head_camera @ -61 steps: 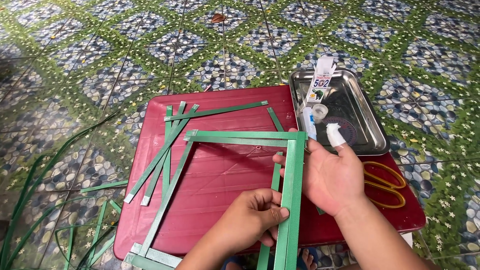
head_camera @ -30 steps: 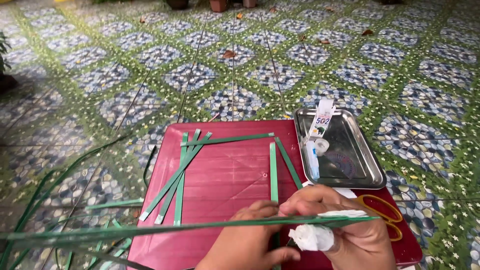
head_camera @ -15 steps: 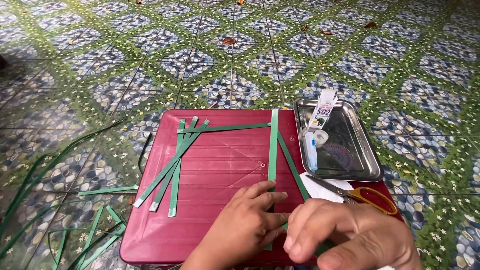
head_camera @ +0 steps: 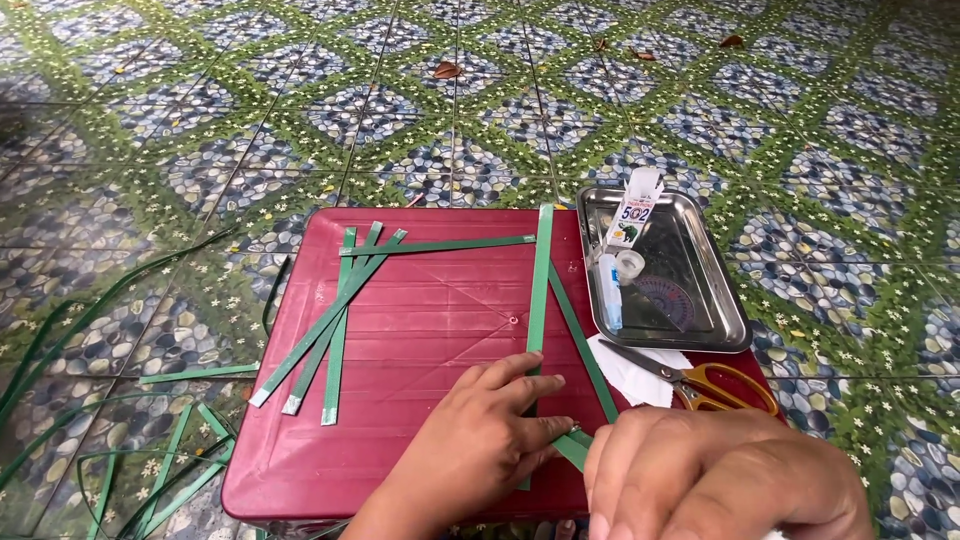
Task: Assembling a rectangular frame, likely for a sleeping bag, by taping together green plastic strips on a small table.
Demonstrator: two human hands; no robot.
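Observation:
A dark red plastic board (head_camera: 400,330) lies on the tiled floor with several green leaf strips on it. My left hand (head_camera: 475,445) presses flat on the lower end of a long upright green strip (head_camera: 541,270) near the board's front edge. My right hand (head_camera: 715,475) is curled, fingers closed, right beside it at the junction where a slanted green strip (head_camera: 580,345) meets the upright one. What the right fingers pinch is hidden. More green strips (head_camera: 335,315) fan out on the board's left side.
A steel tray (head_camera: 700,300) at the board's right holds a small glue tube (head_camera: 610,295) and its card. Orange-handled scissors (head_camera: 710,380) lie on white paper (head_camera: 625,365) beside my right hand. Loose green strips (head_camera: 150,460) lie on the floor at the left.
The square frame of strips seen two seconds ago was turned and laid down; one long strip now lies upright on the board. Both hands moved down to its near end.

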